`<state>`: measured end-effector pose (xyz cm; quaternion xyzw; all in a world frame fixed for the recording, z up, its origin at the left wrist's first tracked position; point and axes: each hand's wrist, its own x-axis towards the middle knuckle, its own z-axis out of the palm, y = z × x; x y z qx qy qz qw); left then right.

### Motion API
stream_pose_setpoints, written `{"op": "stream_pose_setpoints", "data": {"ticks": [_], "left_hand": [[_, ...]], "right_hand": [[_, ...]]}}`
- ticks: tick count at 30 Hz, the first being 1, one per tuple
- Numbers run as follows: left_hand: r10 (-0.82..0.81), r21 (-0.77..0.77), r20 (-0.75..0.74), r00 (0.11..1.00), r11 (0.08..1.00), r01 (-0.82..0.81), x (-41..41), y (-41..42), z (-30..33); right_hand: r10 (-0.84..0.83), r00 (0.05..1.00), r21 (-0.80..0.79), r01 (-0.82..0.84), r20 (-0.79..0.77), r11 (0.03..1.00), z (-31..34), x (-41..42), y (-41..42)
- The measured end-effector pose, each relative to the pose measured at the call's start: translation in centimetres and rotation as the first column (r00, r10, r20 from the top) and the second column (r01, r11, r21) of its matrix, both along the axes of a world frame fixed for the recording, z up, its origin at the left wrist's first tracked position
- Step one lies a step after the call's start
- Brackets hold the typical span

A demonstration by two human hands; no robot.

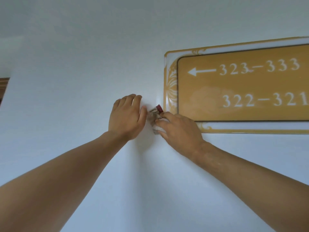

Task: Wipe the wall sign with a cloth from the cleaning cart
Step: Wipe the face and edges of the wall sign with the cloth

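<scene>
A gold wall sign [242, 91] with a white ornate border hangs on the white wall at the right; it reads 323–333 with a left arrow and 322–321 below. A crumpled whitish-grey cloth [154, 117] with a dark red corner is bunched at the sign's lower left corner. My right hand [180, 129] grips the cloth and covers that corner of the sign. My left hand [127, 117] rests flat on the wall just left of the cloth, its thumb touching the cloth's edge. The cleaning cart is out of sight.
Plain white wall [83, 81] fills most of the view. A strip of brown wooden door frame [3, 87] shows at the far left edge. The sign runs off the right edge of the frame.
</scene>
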<state>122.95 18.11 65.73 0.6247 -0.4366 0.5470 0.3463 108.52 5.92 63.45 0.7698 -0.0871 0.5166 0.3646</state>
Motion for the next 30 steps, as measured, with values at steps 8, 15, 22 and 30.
{"op": "stream_pose_setpoints", "data": {"ticks": [8,15,22,30], "left_hand": [[0.096,0.015,-0.021,0.995,0.995,-0.096,-3.9,0.3,0.0],[0.163,-0.032,-0.132,0.978,0.985,-0.168,-7.6,-1.3,1.1],[0.19,-0.056,-0.096,0.977,0.979,-0.196,-8.7,-3.4,2.9],[0.116,0.068,0.125,0.985,0.99,-0.125,-5.9,-5.0,5.5]], "right_hand": [[0.042,0.988,0.016,-0.04,-0.151,0.999,-4.3,-4.6,-1.8],[0.131,0.991,-0.046,-0.13,0.02,0.99,-1.4,-9.7,-4.8],[0.152,0.963,0.022,-0.161,0.223,0.987,7.9,-9.8,-4.7],[0.106,0.948,0.041,-0.124,0.301,0.991,15.5,-4.1,-2.1]]}}
